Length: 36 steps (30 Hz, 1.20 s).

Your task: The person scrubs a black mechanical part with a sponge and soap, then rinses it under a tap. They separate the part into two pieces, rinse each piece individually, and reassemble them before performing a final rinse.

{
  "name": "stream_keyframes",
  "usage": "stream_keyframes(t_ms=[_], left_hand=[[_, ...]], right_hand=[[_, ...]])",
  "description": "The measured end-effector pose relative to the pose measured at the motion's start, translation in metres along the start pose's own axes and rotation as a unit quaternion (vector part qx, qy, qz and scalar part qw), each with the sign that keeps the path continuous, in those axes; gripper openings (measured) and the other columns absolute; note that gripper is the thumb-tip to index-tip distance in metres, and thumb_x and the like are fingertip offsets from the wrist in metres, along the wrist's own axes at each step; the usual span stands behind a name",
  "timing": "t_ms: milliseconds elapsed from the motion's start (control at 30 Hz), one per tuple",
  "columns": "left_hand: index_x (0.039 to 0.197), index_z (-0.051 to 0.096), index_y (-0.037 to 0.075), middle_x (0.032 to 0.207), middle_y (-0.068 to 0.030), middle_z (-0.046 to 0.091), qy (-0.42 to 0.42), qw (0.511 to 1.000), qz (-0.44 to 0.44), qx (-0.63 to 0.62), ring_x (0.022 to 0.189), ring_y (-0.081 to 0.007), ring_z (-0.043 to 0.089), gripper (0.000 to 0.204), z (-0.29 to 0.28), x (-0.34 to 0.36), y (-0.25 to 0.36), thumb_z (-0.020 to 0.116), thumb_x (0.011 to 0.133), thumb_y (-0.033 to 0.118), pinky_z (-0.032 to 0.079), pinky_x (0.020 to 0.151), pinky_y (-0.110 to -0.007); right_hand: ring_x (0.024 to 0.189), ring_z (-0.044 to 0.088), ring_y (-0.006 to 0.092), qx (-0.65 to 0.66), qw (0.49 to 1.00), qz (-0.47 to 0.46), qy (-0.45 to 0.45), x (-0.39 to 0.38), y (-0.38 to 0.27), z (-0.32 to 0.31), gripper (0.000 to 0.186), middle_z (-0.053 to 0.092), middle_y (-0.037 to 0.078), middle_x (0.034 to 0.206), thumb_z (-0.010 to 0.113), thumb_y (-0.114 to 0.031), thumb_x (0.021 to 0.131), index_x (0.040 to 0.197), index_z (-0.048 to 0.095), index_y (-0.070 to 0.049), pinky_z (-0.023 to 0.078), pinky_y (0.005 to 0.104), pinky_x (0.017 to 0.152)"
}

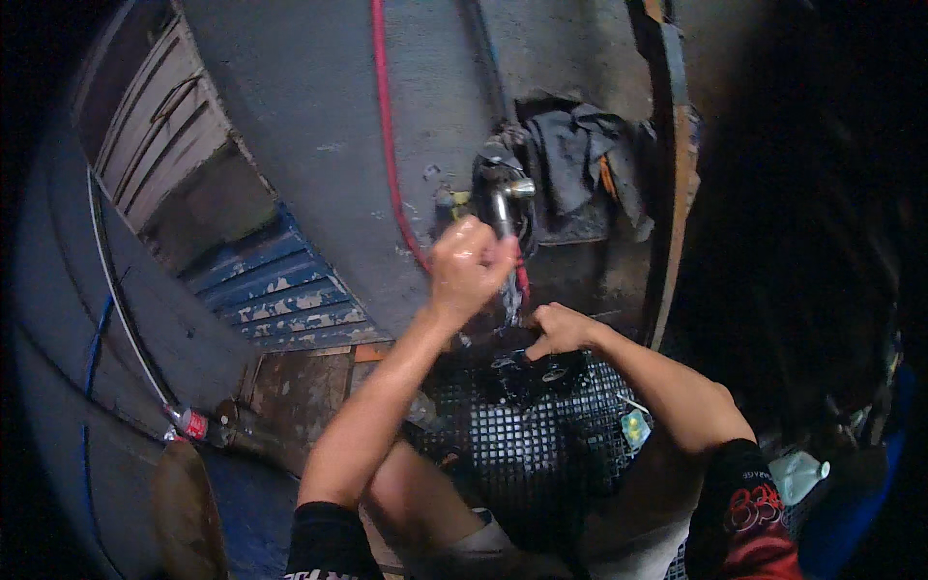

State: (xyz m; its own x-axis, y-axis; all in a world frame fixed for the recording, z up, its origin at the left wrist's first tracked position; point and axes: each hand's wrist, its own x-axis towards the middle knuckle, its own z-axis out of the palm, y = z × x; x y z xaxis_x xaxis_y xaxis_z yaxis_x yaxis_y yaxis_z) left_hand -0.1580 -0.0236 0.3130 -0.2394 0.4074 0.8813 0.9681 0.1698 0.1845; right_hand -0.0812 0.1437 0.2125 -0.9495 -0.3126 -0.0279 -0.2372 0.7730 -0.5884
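My left hand (469,266) is raised in a closed, wet fist beside the metal faucet (505,208). Whatever it may hold is hidden. Water (513,302) runs down below the faucet, between my two hands. Lower and to the right, my right hand (563,331) has its fingers curled and its thumb pointing down against a dark, wet item (527,372). That item lies low over the black grid mat (512,430); its kind is too dark to make out.
A red hose (387,145) hangs down the grey wall. Dark cloths (580,155) drape right of the faucet, beside a wooden post (677,213). A plastic bottle (193,423) lies at left; a small packet (634,428) and a pale jug (800,476) are at right.
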Motion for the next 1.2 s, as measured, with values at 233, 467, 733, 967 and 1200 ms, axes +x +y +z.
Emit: stream_keyframes(t_ms=[233,467,733,967,1200], left_hand=[[0.105,0.062,0.001,0.1,-0.0173,0.062,-0.075,0.985,0.091,0.125,0.1,-0.0324,0.058,0.04,-0.008,0.087,0.008,0.066,0.086,0.036,0.044,0.086,-0.037],[0.1,0.068,0.001,0.101,-0.0117,0.067,-0.11,0.991,-0.029,-0.068,0.106,-0.0229,0.062,0.029,-0.01,0.084,-0.016,0.061,0.093,0.029,0.046,0.092,-0.033],[0.115,0.044,0.006,0.093,-0.0023,0.048,0.235,0.809,-0.419,-0.34,0.076,-0.011,0.048,0.037,0.061,-0.167,0.03,0.051,0.098,0.038,0.043,0.063,-0.027],[0.15,0.009,0.01,0.155,-0.0247,0.004,0.158,0.216,-0.793,-0.547,0.144,-0.0398,0.009,0.121,0.109,-0.271,0.098,0.043,0.067,0.09,0.02,0.11,-0.062],[0.137,0.046,0.006,0.136,-0.0135,0.051,0.257,0.249,-0.545,-0.758,0.122,-0.0315,0.05,0.084,0.105,-0.223,0.096,0.035,0.087,0.073,0.037,0.107,-0.046]], right_hand=[[0.088,0.066,0.0393,0.027,0.998,0.042,0.043,-0.013,0.001,-0.007,0.05,0.066,0.027,0.088,0.075,-0.03,0.064,0.098,0.066,0.006,0.052,0.0431,0.078],[0.089,0.066,0.0386,0.052,0.991,0.081,0.092,-0.05,-0.007,-0.027,0.051,0.066,0.028,0.092,0.074,-0.027,0.066,0.102,0.062,0.008,0.051,0.0417,0.079],[0.089,0.066,0.0389,0.07,0.979,0.104,0.164,-0.117,-0.015,-0.041,0.052,0.065,0.029,0.09,0.072,-0.024,0.066,0.103,0.062,0.011,0.05,0.0421,0.08],[0.065,0.066,0.0267,0.108,0.97,0.062,0.208,-0.16,-0.054,-0.033,0.052,0.064,0.023,0.077,0.073,-0.019,0.064,0.108,0.061,0.006,0.05,0.0359,0.064],[0.06,0.058,0.0147,0.126,0.971,-0.008,0.204,-0.193,-0.061,-0.011,0.056,0.064,0.011,0.077,0.079,-0.018,0.064,0.111,0.058,0.005,0.047,0.0278,0.057]])
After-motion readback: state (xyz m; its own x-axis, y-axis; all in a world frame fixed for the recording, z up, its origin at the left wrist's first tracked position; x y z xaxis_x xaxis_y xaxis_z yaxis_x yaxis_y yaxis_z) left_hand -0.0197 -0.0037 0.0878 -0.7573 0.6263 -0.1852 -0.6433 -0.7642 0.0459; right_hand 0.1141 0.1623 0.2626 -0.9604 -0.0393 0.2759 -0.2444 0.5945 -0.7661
